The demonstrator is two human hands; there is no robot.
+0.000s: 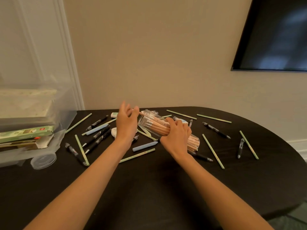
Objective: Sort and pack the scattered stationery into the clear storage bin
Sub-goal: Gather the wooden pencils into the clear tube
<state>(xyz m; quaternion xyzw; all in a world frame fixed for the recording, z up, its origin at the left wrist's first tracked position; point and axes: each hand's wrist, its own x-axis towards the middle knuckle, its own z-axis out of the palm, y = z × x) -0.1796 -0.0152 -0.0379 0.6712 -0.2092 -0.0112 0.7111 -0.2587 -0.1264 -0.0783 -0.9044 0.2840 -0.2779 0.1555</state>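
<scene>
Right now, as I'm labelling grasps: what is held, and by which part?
The right hand grips the clear tube of pencils round its middle. The left hand is at its open end; whether it pinches anything is unclear.

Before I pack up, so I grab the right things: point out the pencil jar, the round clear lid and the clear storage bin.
pencil jar (152, 126): head view, clear side wall.
round clear lid (43, 159): head view, top centre.
clear storage bin (65, 106): head view, bare side wall.
</scene>
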